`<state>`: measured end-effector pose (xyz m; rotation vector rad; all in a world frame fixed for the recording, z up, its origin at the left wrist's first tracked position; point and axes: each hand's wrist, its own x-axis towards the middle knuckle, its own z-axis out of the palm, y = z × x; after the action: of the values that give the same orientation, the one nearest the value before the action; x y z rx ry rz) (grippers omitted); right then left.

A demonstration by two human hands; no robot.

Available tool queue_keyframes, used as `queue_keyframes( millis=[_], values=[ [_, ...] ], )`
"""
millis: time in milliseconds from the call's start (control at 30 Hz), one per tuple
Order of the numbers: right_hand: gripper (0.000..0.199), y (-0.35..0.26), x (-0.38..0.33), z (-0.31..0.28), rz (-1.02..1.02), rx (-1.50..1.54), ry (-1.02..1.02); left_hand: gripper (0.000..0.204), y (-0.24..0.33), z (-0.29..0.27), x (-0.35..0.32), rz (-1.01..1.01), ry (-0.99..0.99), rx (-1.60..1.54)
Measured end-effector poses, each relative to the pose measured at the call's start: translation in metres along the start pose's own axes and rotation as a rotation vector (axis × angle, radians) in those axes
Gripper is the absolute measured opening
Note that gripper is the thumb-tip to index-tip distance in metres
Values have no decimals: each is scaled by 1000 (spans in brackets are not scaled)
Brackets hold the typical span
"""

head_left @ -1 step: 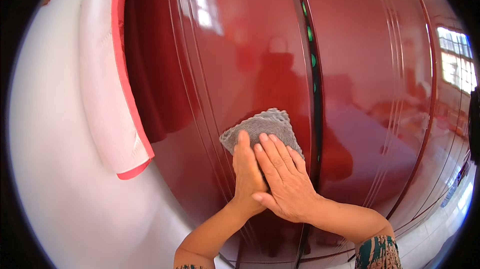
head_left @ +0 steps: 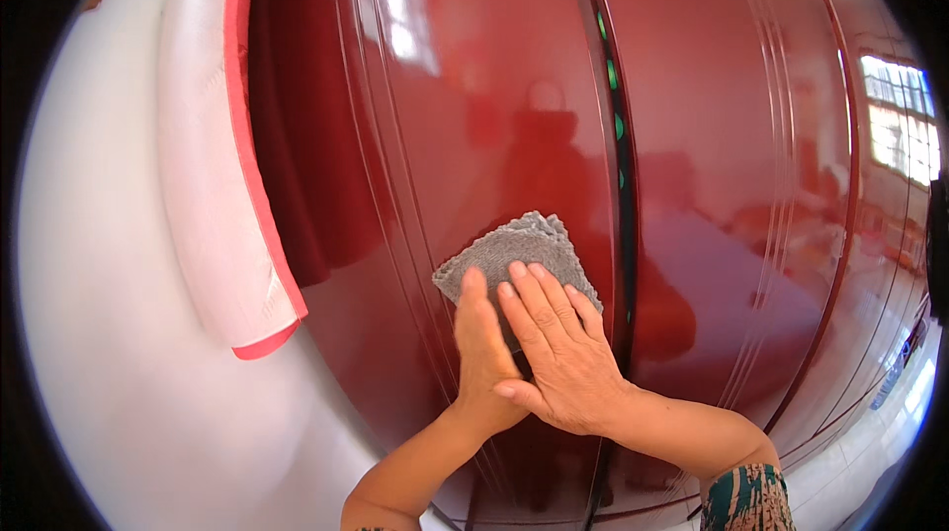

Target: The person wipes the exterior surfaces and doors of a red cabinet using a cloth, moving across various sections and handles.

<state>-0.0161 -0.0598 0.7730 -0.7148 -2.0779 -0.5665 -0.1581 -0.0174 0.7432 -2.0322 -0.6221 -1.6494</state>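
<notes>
A grey fuzzy cloth (head_left: 529,239) lies flat against a glossy dark red cabinet door (head_left: 494,155), just left of the dark seam between two doors. My right hand (head_left: 559,348) rests palm down over the cloth's lower part, fingers stretched out and its thumb reaching toward the other wrist. Beside it, my left hand (head_left: 484,358) is turned edge-on with straight fingers, at the cloth's lower left. Both hands are open. The palms and the cloth's lower part are hidden.
A white cover with a pinkish-red border (head_left: 282,299) hangs at the left, next to a white wall (head_left: 99,234). Green spots (head_left: 620,126) show along the dark door seam (head_left: 625,205). The right-hand door (head_left: 712,135) mirrors the room. Pale floor tiles (head_left: 840,482) lie at lower right.
My left hand's fingers have shifted slightly down and left. The cloth has moved a little left, and a bit more of it shows above my hands.
</notes>
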Motion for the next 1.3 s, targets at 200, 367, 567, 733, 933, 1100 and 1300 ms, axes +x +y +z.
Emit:
queue_keyframes(
  millis=[200, 367, 567, 733, 933, 1100, 1300],
  values=[
    [72, 34, 76, -22, -78, -426, 227, 89, -34, -57, -28, 13, -47, 210],
    [69, 56, 156, -58, -142, -534, 519, 73, -58, -73, -50, -32, -22, 315],
    [66, 54, 167, -62, -124, -596, 588, 62, -69, -66, -65, -84, -5, 457],
    [73, 25, 60, -12, -96, -483, 116, 60, -69, -68, -67, -93, 2, 509],
    [70, 16, -62, 29, -367, -472, -308, 59, -65, -66, -64, -74, 1, 489],
    [76, 36, 57, -20, -175, -583, 4, 60, -68, -72, -68, -80, -60, 504],
    [55, 74, 207, -72, -242, -717, 673, 60, -69, -66, -65, -55, -41, 490]
  ],
)
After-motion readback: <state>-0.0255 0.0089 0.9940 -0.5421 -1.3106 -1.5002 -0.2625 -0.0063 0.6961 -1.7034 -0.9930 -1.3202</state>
